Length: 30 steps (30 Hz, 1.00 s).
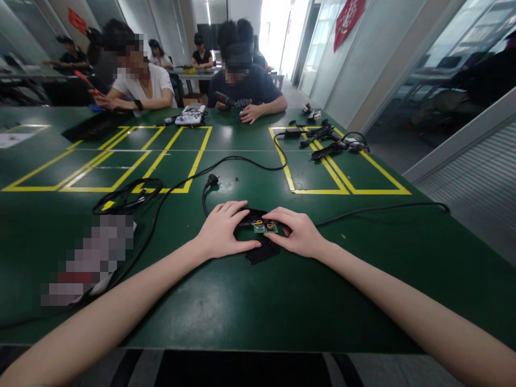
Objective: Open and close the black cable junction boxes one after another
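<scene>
A small green circuit board (265, 228) with a copper-coloured coil and several small parts lies between my hands. My right hand (297, 232) grips its right side, thumb in front and fingers behind. My left hand (222, 230) is at the left, its thumb and fingers spread apart around a black lead that runs to the board. Behind the board shows a black plastic shell (255, 213), partly covered by my fingers; whether the left fingertips touch it I cannot tell. A flat black cover piece (262, 251) lies on the table just below the board.
A black plug (212, 181) on a cord lies beyond my left hand. Coiled black cable (129, 196) and a blurred-out object (92, 258) are at left. Black devices with cords (326, 142) lie at the back right of the green table (258, 317). Two people sit opposite.
</scene>
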Available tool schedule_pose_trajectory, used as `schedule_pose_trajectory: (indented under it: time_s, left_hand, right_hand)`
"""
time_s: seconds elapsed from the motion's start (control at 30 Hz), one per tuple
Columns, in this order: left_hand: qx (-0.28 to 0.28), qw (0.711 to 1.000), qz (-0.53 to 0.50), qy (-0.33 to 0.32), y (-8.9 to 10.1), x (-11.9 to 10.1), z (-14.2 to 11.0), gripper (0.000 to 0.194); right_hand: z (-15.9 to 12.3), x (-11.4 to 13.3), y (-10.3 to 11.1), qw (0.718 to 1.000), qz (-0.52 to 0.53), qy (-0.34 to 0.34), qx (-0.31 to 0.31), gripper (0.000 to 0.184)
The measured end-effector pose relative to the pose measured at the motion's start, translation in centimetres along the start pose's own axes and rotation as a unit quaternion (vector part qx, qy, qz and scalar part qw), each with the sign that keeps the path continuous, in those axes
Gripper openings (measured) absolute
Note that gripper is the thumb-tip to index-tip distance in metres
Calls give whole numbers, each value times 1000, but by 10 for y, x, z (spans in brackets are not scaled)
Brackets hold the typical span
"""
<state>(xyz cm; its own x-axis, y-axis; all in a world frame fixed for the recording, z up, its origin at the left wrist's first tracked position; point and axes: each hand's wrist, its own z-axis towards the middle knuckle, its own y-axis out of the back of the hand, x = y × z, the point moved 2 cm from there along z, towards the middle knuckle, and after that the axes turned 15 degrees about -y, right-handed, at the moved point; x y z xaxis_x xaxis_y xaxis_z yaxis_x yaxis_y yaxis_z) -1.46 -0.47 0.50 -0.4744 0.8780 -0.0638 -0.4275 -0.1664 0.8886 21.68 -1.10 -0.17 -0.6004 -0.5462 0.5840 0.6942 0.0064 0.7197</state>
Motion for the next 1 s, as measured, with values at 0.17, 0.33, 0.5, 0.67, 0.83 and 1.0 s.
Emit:
schedule_pose_trajectory:
  time_s: [0.17, 0.33, 0.5, 0.67, 0.83, 1.0]
  left_hand:
    - [7, 1000, -8, 15, -2, 3, -2, 74]
    - [-13, 999, -50, -14, 2, 2, 0, 56]
    - [-46, 995, -67, -59, 5, 0, 1, 23]
    - [-28, 997, -52, -49, 1, 3, -2, 24]
    - [-29, 997, -25, -67, 1, 2, -2, 22]
    - [-44, 996, -13, -77, 2, 1, -1, 23]
  right_hand:
    - [3, -6, -2, 999, 28, -1, 19, 27]
    - [5, -7, 0, 999, 38, -30, 21, 31]
    - [3, -8, 4, 1000, 9, -5, -6, 33]
    - [3, -14, 8, 999, -39, 9, 12, 40]
    - [4, -16, 10, 999, -38, 14, 31, 47]
    - [5, -14, 10, 999, -24, 12, 42, 49]
